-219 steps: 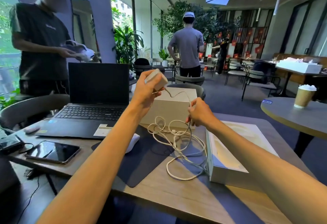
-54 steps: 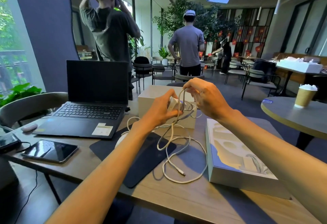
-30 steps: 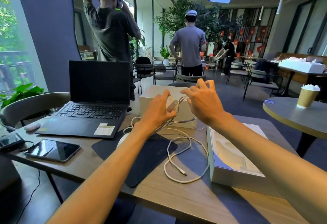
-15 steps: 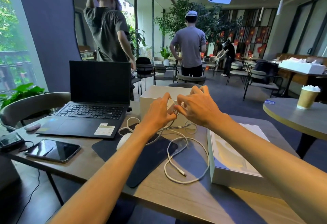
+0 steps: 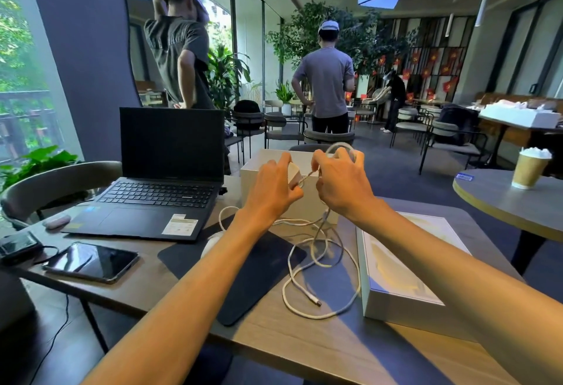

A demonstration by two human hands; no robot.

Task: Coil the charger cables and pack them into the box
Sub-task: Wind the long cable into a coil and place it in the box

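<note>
My left hand point(image 5: 272, 187) grips a white charger brick point(image 5: 294, 172) above the table. My right hand point(image 5: 341, 181) pinches the white cable point(image 5: 323, 263) close to the brick, with a loop arching over its fingers. The remaining cable hangs down and lies in loose loops on the table, its plug end point(image 5: 313, 301) free. A white box point(image 5: 307, 202) stands just behind my hands. A flat white box lid point(image 5: 396, 269) lies to the right.
An open black laptop point(image 5: 158, 177) sits at the left, a phone point(image 5: 91, 261) in front of it, a dark mouse pad point(image 5: 243, 266) and white mouse point(image 5: 210, 243) under my left arm. Two people stand beyond the table. A paper cup point(image 5: 528, 168) stands on the round table at the right.
My hands stay at the brick; the right hand has carried another loop of cable up and over its fingers. The slack on the table has shifted slightly. The person at the left turned away.
</note>
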